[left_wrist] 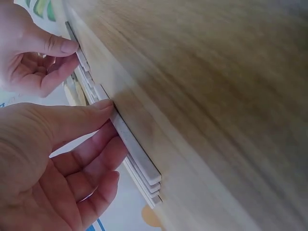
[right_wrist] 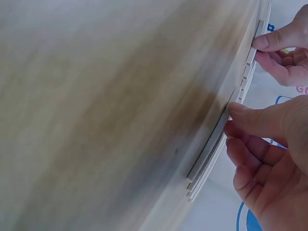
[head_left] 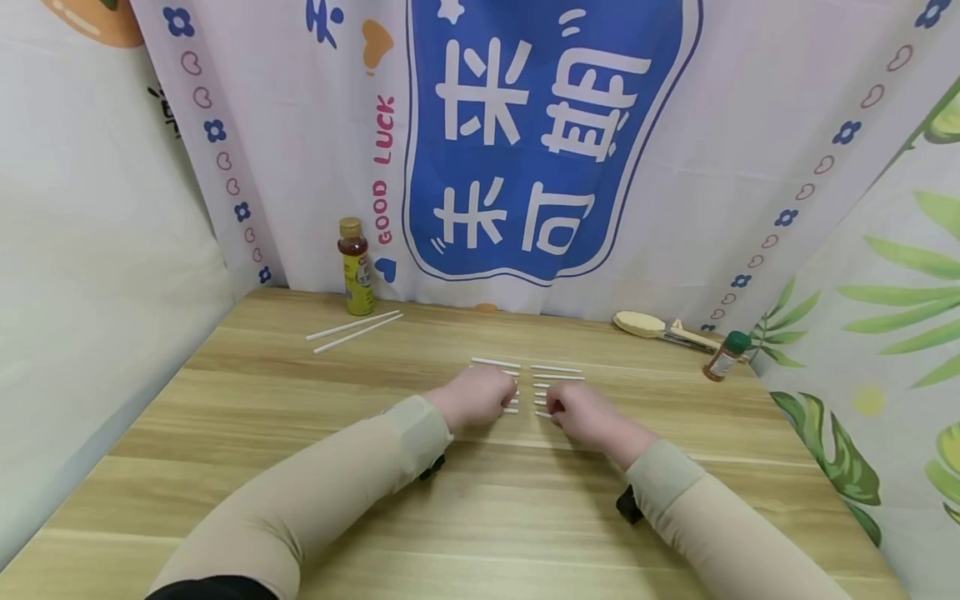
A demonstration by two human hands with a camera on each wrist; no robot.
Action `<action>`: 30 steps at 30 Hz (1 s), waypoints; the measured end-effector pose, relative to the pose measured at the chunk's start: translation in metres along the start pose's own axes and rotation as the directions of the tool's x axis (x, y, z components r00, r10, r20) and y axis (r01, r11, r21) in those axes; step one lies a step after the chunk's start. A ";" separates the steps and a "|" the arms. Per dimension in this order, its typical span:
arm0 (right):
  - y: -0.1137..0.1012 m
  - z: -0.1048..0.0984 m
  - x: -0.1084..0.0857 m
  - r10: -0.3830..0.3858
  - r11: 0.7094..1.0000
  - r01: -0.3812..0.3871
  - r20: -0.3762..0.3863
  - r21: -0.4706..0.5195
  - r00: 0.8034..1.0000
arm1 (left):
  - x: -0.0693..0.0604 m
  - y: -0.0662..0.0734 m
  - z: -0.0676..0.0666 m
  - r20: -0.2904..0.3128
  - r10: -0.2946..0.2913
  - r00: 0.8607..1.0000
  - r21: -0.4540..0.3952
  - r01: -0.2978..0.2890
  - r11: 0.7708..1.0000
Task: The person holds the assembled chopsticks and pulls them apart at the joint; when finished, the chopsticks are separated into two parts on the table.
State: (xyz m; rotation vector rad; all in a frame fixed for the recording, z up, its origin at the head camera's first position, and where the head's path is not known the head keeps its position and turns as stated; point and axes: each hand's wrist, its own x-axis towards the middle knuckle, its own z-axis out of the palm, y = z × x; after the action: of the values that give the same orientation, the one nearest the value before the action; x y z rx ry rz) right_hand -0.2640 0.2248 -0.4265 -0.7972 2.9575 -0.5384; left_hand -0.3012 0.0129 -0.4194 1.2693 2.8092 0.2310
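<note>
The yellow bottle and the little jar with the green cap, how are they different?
The yellow bottle is taller than the jar. The bottle has a gold cap; the jar has a green cap. The bottle is on the left, the jar on the right. Both are on the table.

This looks like a makeshift booth, the surrounding building unclear: 1 wood-grain worktop (head_left: 525, 517) bounded on 3 sides by a "GOOD LUCK" curtain (head_left: 555, 158), a leaf-print hanging (head_left: 862, 350) and a mostly white hanging (head_left: 90, 217).
</note>
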 end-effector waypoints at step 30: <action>0.004 0.000 0.003 -0.010 1.000 0.010 -0.001 -0.007 1.000 | -0.049 -0.102 -0.039 -0.102 -0.432 0.896 -0.297 0.388 0.873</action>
State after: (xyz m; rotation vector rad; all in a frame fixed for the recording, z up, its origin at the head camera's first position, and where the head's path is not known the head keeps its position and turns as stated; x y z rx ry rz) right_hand -0.2680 0.2267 -0.4274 -0.8126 2.9592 -0.5292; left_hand -0.3489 -0.0950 -0.3976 0.5984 2.9614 0.6948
